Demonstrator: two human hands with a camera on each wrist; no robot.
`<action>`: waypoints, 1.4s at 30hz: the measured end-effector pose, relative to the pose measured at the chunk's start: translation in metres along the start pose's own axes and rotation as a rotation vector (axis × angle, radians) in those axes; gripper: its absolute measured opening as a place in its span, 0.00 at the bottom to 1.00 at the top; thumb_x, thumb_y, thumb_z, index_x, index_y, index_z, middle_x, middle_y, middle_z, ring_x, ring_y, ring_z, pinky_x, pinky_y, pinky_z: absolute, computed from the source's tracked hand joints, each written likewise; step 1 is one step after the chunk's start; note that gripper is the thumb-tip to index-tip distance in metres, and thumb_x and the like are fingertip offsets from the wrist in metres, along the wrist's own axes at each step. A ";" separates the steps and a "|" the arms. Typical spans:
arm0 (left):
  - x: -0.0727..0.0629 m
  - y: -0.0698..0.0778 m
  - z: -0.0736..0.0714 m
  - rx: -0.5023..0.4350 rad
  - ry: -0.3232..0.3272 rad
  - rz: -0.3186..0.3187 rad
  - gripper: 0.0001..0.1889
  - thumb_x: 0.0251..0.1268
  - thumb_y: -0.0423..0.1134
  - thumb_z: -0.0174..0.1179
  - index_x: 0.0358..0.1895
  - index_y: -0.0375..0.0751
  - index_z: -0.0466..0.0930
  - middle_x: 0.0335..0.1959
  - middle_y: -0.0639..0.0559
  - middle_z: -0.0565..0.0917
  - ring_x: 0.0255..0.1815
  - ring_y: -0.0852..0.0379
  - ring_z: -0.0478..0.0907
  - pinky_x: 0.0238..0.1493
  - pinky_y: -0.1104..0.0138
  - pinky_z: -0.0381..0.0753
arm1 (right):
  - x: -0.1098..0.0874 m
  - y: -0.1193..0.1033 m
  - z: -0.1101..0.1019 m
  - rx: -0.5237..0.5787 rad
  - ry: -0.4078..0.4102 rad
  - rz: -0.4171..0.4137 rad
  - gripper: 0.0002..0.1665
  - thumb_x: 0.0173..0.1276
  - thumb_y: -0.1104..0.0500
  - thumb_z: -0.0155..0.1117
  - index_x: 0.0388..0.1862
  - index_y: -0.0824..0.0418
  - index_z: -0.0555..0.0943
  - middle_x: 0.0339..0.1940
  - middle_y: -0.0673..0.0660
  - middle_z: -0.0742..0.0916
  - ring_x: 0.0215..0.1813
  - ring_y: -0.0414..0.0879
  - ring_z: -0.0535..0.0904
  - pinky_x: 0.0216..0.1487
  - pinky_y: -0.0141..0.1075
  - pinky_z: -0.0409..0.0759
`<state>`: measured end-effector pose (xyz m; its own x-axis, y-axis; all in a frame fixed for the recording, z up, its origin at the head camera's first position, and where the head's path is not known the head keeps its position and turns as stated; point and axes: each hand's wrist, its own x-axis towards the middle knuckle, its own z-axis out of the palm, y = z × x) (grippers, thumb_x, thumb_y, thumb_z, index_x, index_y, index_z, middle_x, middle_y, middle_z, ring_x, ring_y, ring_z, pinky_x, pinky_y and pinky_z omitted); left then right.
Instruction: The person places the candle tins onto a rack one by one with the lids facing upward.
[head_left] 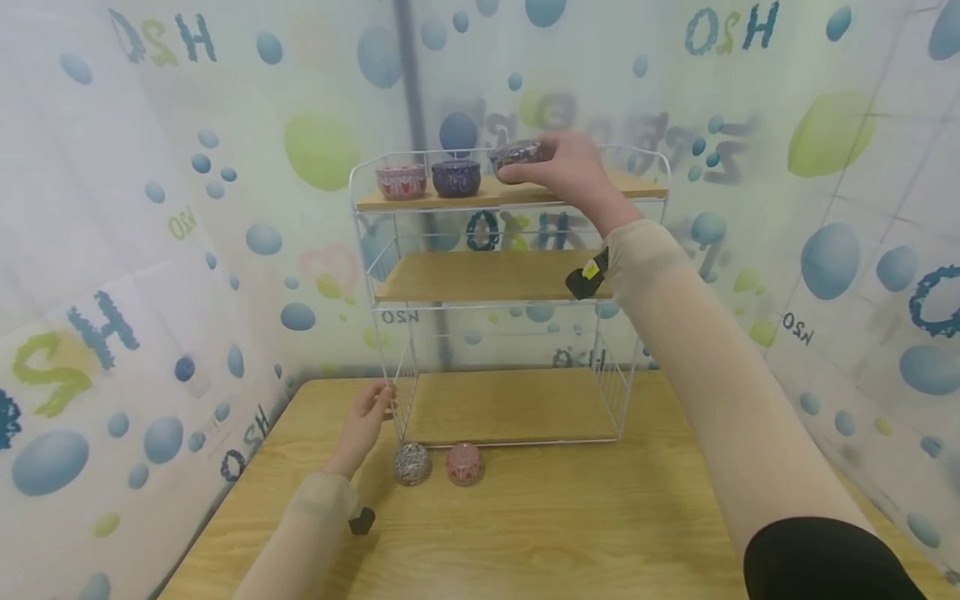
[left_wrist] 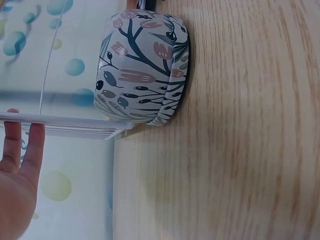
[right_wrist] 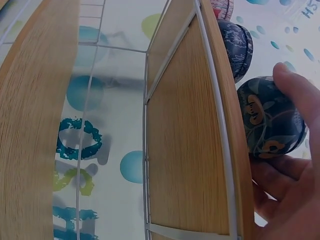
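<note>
My right hand (head_left: 570,171) holds a dark round tin with orange flowers (right_wrist: 270,120) at the top shelf (head_left: 633,185) of a white wire rack (head_left: 367,275). Thumb and fingers grip it from opposite sides, its base close over the shelf's front edge. To its left on that shelf stand a dark blue tin (head_left: 457,178) and a pink-and-white tin (head_left: 402,182). Low at the rack's left side, my left hand (head_left: 369,410) grips the white upright, fingers (left_wrist: 34,150) bent around it. A white tin with a plant pattern (left_wrist: 140,70) sits on the table near that upright.
A pink tin (head_left: 465,464) stands on the wooden table (head_left: 525,533) in front of the rack, right of the plant-patterned one. The middle shelf (head_left: 480,277) and bottom shelf (head_left: 517,404) are wooden boards. Patterned curtains (head_left: 247,167) hang behind and at both sides.
</note>
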<state>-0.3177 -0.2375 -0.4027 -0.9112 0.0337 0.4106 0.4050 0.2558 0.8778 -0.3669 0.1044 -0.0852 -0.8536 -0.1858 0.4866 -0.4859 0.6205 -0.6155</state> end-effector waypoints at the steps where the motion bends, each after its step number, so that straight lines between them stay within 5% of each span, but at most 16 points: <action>1: 0.000 0.000 0.000 0.000 -0.001 -0.004 0.10 0.78 0.31 0.43 0.48 0.27 0.72 0.43 0.44 0.75 0.49 0.28 0.73 0.50 0.45 0.80 | 0.001 0.000 0.001 -0.008 0.003 -0.010 0.33 0.53 0.32 0.71 0.41 0.58 0.76 0.35 0.55 0.77 0.34 0.46 0.68 0.34 0.39 0.69; 4: 0.000 0.001 0.000 0.000 -0.005 -0.015 0.10 0.78 0.32 0.43 0.48 0.27 0.72 0.43 0.43 0.75 0.50 0.28 0.72 0.51 0.45 0.79 | 0.003 0.000 0.002 -0.033 0.014 -0.031 0.35 0.54 0.33 0.71 0.25 0.57 0.63 0.22 0.52 0.65 0.24 0.46 0.58 0.26 0.38 0.60; 13: 0.008 -0.024 -0.002 0.009 0.003 -0.023 0.12 0.79 0.36 0.44 0.50 0.30 0.72 0.45 0.45 0.76 0.48 0.38 0.75 0.51 0.51 0.81 | 0.007 0.006 0.007 -0.026 0.028 -0.090 0.37 0.53 0.35 0.73 0.21 0.58 0.60 0.18 0.50 0.61 0.22 0.45 0.54 0.25 0.36 0.58; 20: 0.010 -0.036 0.000 0.035 0.028 0.000 0.14 0.79 0.41 0.44 0.50 0.33 0.72 0.45 0.47 0.76 0.49 0.38 0.75 0.49 0.55 0.82 | 0.008 0.005 0.008 -0.080 0.003 -0.037 0.37 0.53 0.32 0.71 0.21 0.56 0.59 0.18 0.50 0.61 0.22 0.44 0.55 0.25 0.36 0.60; 26: 0.009 -0.031 0.000 0.012 0.030 -0.016 0.13 0.79 0.38 0.44 0.49 0.31 0.72 0.43 0.49 0.76 0.49 0.37 0.75 0.49 0.55 0.82 | 0.009 0.004 0.006 -0.126 -0.036 -0.004 0.38 0.53 0.29 0.68 0.22 0.56 0.59 0.18 0.49 0.61 0.22 0.43 0.54 0.25 0.37 0.60; 32: 0.003 -0.007 0.001 0.003 0.016 0.001 0.09 0.78 0.31 0.44 0.47 0.29 0.72 0.41 0.47 0.76 0.45 0.41 0.76 0.48 0.49 0.82 | 0.010 0.002 0.003 -0.171 -0.096 0.043 0.38 0.53 0.27 0.65 0.22 0.55 0.59 0.16 0.47 0.59 0.21 0.42 0.53 0.26 0.38 0.61; 38: 0.000 0.003 0.001 0.028 0.006 -0.003 0.11 0.78 0.31 0.43 0.49 0.24 0.71 0.42 0.46 0.75 0.42 0.52 0.77 0.49 0.49 0.81 | 0.010 0.000 0.001 -0.203 -0.154 0.082 0.36 0.55 0.26 0.62 0.33 0.57 0.69 0.26 0.51 0.66 0.31 0.46 0.62 0.34 0.40 0.65; 42: 0.000 0.001 0.000 0.016 0.011 0.005 0.10 0.78 0.31 0.44 0.48 0.26 0.72 0.41 0.47 0.76 0.40 0.59 0.77 0.49 0.49 0.81 | 0.009 -0.001 -0.001 -0.216 -0.183 0.092 0.42 0.56 0.26 0.61 0.50 0.62 0.75 0.39 0.57 0.76 0.40 0.50 0.69 0.41 0.42 0.71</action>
<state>-0.3176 -0.2370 -0.4023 -0.9084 0.0246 0.4175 0.4080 0.2713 0.8718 -0.3740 0.1025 -0.0794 -0.9214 -0.2435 0.3028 -0.3706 0.7852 -0.4962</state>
